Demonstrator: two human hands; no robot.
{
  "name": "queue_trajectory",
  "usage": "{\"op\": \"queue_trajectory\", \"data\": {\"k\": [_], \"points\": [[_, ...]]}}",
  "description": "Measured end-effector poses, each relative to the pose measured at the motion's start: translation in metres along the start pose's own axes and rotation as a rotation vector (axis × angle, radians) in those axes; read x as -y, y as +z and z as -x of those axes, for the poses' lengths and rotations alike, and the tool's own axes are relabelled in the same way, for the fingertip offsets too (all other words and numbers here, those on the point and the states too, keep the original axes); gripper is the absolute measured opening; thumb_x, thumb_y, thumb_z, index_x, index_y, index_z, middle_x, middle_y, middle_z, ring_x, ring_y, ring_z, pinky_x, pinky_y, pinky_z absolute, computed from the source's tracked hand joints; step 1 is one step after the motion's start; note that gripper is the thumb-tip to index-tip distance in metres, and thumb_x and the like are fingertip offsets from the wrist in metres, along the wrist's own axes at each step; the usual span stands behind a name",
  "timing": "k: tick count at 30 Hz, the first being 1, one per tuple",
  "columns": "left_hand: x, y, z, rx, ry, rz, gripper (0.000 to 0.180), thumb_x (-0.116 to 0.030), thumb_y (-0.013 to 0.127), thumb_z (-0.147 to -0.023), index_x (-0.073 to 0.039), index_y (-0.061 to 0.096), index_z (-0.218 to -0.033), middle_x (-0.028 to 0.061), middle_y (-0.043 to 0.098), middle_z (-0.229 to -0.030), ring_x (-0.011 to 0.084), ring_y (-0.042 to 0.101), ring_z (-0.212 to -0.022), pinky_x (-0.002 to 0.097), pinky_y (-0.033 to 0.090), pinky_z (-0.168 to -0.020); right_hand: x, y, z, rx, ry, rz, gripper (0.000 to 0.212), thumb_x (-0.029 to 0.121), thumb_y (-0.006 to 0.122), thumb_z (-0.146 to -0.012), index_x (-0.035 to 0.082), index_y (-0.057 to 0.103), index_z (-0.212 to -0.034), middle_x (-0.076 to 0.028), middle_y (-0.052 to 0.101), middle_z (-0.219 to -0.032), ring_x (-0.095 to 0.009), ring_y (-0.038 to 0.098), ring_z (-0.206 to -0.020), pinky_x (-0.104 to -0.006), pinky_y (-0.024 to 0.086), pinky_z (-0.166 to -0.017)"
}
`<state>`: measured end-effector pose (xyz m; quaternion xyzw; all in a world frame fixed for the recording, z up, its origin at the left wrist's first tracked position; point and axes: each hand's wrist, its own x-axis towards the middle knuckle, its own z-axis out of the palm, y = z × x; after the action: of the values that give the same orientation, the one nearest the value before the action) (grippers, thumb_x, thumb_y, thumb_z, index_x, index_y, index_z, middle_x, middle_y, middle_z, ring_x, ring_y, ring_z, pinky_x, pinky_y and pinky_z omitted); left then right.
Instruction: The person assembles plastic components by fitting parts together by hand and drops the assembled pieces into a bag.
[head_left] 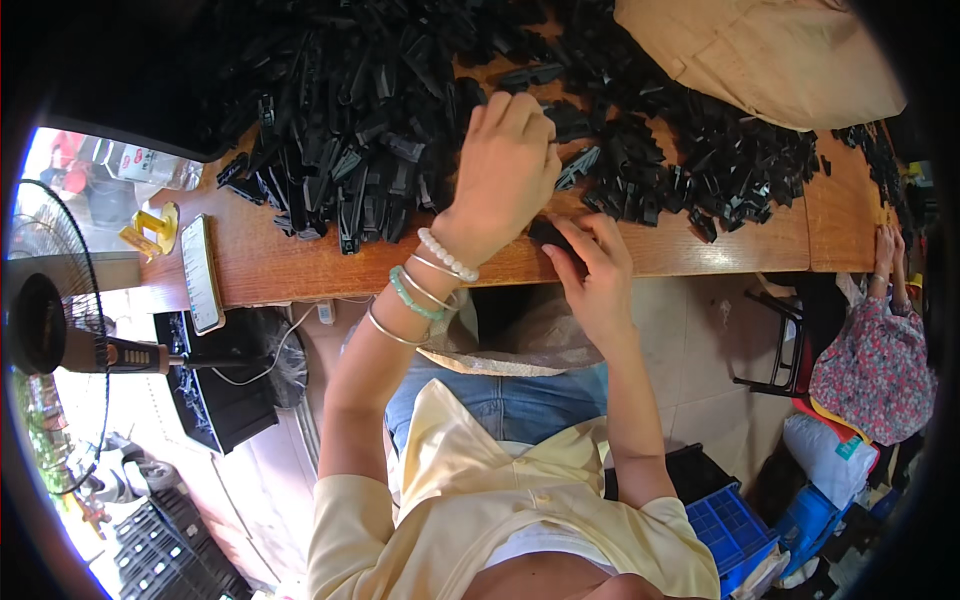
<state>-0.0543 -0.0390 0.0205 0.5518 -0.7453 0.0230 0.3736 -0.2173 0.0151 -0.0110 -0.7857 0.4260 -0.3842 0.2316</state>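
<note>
My left hand [507, 170], with beaded and metal bangles at the wrist, is over the gap between two heaps of small black plastic parts. Its fingers are curled down; whatever they grip is hidden beneath them. Close to the table's front edge, my right hand [598, 275] pinches a dark plastic part [552, 237] between thumb and fingers. The larger heap of long black parts [370, 130] lies to the left of my hands. Shorter black parts [690, 165] are spread out to the right. A few loose pieces lie on the wooden table [680, 258] between the heaps.
A beige cloth or bag [760, 60] covers the far right. On the left are a phone [201, 275], a yellow tape dispenser [152, 231] and a fan [45, 325]. Below stand a black bin [240, 420] and a blue crate [732, 525]. Another person [870, 365] sits at right.
</note>
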Motion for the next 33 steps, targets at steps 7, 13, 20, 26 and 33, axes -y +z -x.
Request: {"op": "queue_trajectory", "data": {"k": [7,13,20,26,33], "points": [[-0.026,-0.059,0.043,0.074,-0.455,0.56,0.01,-0.004,0.06,-0.091,0.002,0.058,-0.099,0.0088,0.062,-0.084,0.0118,0.059,-0.061,0.0246,0.045,-0.049,-0.004,-0.005,0.003,-0.178,0.196,-0.23,0.028,0.005,0.07,-0.085,0.002,0.067,-0.114,-0.006,0.057,-0.089,-0.012,0.05,-0.068,-0.0235,0.042,-0.058],[-0.006,-0.06,0.074,0.398,-1.033,1.228,0.018,-0.004,0.062,-0.092,0.003,0.058,-0.109,0.0097,0.063,-0.08,0.0125,0.062,-0.06,0.0228,0.051,-0.051,-0.005,-0.007,0.003,-0.216,0.246,-0.372,0.028,0.004,0.071,-0.085,0.001,0.068,-0.113,-0.003,0.058,-0.086,-0.009,0.048,-0.068,-0.0207,0.039,-0.059],[-0.011,-0.051,0.088,0.347,-0.514,0.671,0.026,-0.002,0.073,-0.08,0.002,0.066,-0.105,0.0088,0.06,-0.099,0.0168,0.063,-0.071,0.0271,0.052,-0.061,-0.002,-0.027,-0.006,0.139,0.314,-0.428,0.029,0.003,0.074,-0.08,0.002,0.07,-0.108,-0.003,0.06,-0.083,-0.011,0.05,-0.07,-0.0237,0.04,-0.06],[-0.009,-0.045,0.092,0.237,-0.336,0.436,0.025,-0.007,0.075,-0.076,-0.001,0.07,-0.1,0.0092,0.058,-0.092,0.0242,0.062,-0.074,0.0355,0.049,-0.064,-0.007,-0.023,-0.005,0.18,0.141,-0.335,0.03,0.0,0.075,-0.076,0.002,0.071,-0.105,-0.006,0.062,-0.083,-0.017,0.053,-0.079,-0.0277,0.043,-0.062],[-0.002,-0.042,0.088,0.262,-0.181,0.46,0.027,-0.005,0.078,-0.074,0.002,0.07,-0.099,0.0089,0.057,-0.091,0.0191,0.059,-0.07,0.0295,0.047,-0.061,-0.004,-0.017,-0.011,0.2,0.002,-0.243,0.032,-0.001,0.076,-0.071,0.002,0.072,-0.102,-0.006,0.061,-0.089,-0.021,0.054,-0.08,-0.0324,0.044,-0.069]]}}
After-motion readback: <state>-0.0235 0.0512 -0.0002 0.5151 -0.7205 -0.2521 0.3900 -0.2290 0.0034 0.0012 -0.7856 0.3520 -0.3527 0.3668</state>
